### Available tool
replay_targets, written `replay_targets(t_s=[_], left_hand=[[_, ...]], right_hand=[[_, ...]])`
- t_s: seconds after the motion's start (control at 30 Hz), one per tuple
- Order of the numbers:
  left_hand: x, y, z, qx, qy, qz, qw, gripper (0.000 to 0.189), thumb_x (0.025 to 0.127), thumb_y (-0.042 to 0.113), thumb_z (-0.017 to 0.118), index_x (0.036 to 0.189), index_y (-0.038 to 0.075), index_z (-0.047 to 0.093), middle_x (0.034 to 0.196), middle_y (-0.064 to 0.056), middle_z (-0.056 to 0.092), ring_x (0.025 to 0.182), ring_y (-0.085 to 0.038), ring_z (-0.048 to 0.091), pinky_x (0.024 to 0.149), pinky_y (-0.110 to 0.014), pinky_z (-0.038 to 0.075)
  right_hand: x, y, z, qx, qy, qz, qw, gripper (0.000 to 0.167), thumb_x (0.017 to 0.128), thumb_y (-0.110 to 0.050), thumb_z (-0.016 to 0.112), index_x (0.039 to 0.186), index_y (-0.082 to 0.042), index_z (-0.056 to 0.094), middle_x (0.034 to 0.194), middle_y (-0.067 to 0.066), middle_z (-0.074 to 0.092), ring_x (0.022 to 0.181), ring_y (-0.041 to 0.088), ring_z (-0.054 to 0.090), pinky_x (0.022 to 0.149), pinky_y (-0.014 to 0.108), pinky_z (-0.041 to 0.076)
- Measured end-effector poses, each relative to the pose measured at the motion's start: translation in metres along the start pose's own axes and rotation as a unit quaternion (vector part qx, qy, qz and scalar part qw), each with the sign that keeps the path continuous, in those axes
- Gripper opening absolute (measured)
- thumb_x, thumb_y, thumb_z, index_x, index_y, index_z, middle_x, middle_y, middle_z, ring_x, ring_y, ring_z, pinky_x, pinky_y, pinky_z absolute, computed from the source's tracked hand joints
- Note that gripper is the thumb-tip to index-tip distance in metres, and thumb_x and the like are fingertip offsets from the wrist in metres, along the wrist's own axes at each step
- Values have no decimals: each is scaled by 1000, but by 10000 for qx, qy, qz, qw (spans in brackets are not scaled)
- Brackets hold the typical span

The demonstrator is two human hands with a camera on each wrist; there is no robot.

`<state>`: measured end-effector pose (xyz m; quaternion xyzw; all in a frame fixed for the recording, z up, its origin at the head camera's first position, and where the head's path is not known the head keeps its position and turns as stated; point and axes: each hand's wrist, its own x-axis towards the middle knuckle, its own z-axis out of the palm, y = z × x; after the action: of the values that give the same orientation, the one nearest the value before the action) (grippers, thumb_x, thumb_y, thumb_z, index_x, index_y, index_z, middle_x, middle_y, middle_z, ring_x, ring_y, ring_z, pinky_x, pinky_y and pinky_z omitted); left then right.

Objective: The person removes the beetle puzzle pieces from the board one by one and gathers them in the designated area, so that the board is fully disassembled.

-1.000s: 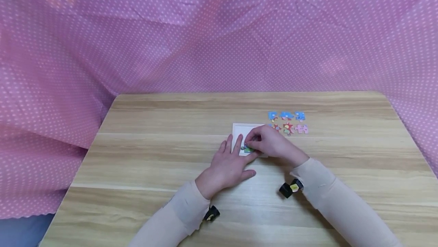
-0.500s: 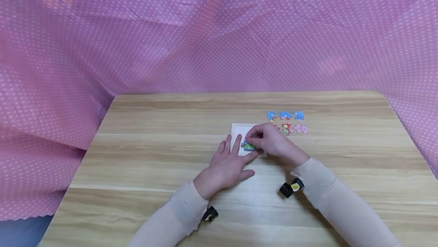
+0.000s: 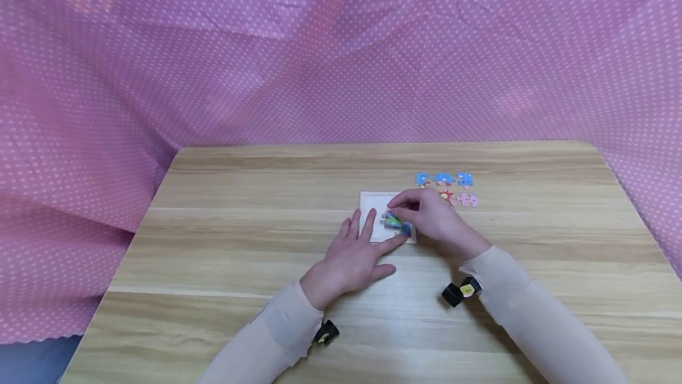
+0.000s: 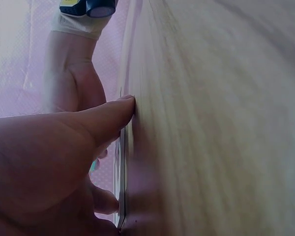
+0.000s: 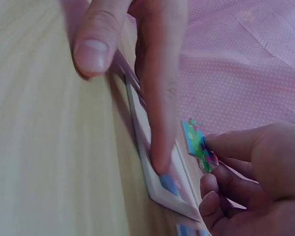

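A white puzzle tray (image 3: 375,199) lies on the table in the head view. My left hand (image 3: 356,258) is spread flat, fingers reaching over its left and front sides. In the right wrist view, a left fingertip presses a blue puzzle piece (image 5: 168,184) in the tray's corner. My right hand (image 3: 436,216) pinches a green jigsaw piece (image 5: 193,141) between thumb and fingers, tilted and raised over the tray. The same green piece (image 3: 393,221) shows next to the blue one in the head view. The left wrist view shows mostly my left thumb (image 4: 115,110) touching the table.
Behind and right of the tray lie several loose pieces, among them a blue piece (image 3: 444,178), a red sun piece (image 3: 447,197) and a pink piece (image 3: 467,199). The wooden table (image 3: 240,218) ends at a pink dotted curtain (image 3: 341,76).
My right hand has moved slightly right and away from me, tilting the green piece up. The blue piece in the tray's corner has come into sight. My left hand stays nearly in place.
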<state>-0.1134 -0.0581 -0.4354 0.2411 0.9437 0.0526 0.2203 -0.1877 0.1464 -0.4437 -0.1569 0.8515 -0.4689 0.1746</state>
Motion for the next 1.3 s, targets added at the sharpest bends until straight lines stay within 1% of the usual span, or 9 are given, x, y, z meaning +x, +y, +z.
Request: replay_targets(t_s=[0.2, 0.5, 0.7, 0.8, 0.9, 1.07, 1.3], left_hand=[[0, 0, 0, -17, 40, -26, 10000, 59, 110, 60, 50, 166, 55, 32, 180, -26, 8, 165, -57, 2, 136, -62, 16], [0, 0, 0, -32, 58, -22, 10000, 59, 110, 60, 50, 166, 54, 32, 180, -26, 8, 165, -57, 2, 136, -61, 14], [0, 0, 0, -38, 48, -38, 10000, 59, 110, 60, 50, 166, 55, 32, 180, -26, 8, 165, -57, 2, 136, -61, 14], [0, 0, 0, -39, 43, -40, 10000, 59, 110, 60, 50, 166, 55, 32, 180, -26, 8, 165, -56, 2, 137, -61, 14], [0, 0, 0, -44, 48, -46, 10000, 59, 110, 60, 50, 165, 55, 32, 180, -26, 8, 165, -56, 2, 136, -61, 14], [1, 0, 0, -61, 48, -46, 10000, 59, 110, 60, 51, 165, 55, 32, 180, -25, 8, 165, -56, 2, 137, -61, 14], [1, 0, 0, -92, 19, -64, 9999, 59, 110, 59, 51, 166, 56, 31, 181, -25, 7, 166, -55, 1, 137, -61, 13]], right_hand=[[-11, 3, -13, -44, 91, -21, 9999, 17, 106, -13, 69, 117, -9, 81, 117, 9, 77, 98, 22, 62, 81, 25, 54], [-25, 13, -29, -430, 405, -177, 9981, 14, 105, -11, 70, 114, -9, 80, 111, 9, 75, 92, 21, 59, 76, 24, 52], [-36, 21, -40, -478, 449, 101, 9978, 16, 107, -13, 68, 118, -10, 79, 108, 10, 74, 85, 22, 60, 70, 26, 54], [-41, 25, -45, -554, 511, 214, 9969, 16, 106, -13, 68, 117, -10, 79, 113, 10, 75, 88, 23, 59, 72, 26, 53], [-46, 30, -48, -668, 568, 259, 9958, 15, 106, -13, 68, 116, -9, 79, 114, 12, 75, 90, 23, 59, 73, 26, 52], [-52, 36, -53, -848, 572, 332, 9942, 15, 106, -13, 68, 116, -7, 78, 110, 12, 74, 91, 22, 59, 74, 26, 52], [-55, 42, -56, -1043, 533, 394, 9923, 15, 107, -11, 66, 116, -8, 78, 110, 11, 75, 93, 23, 59, 76, 28, 51]])
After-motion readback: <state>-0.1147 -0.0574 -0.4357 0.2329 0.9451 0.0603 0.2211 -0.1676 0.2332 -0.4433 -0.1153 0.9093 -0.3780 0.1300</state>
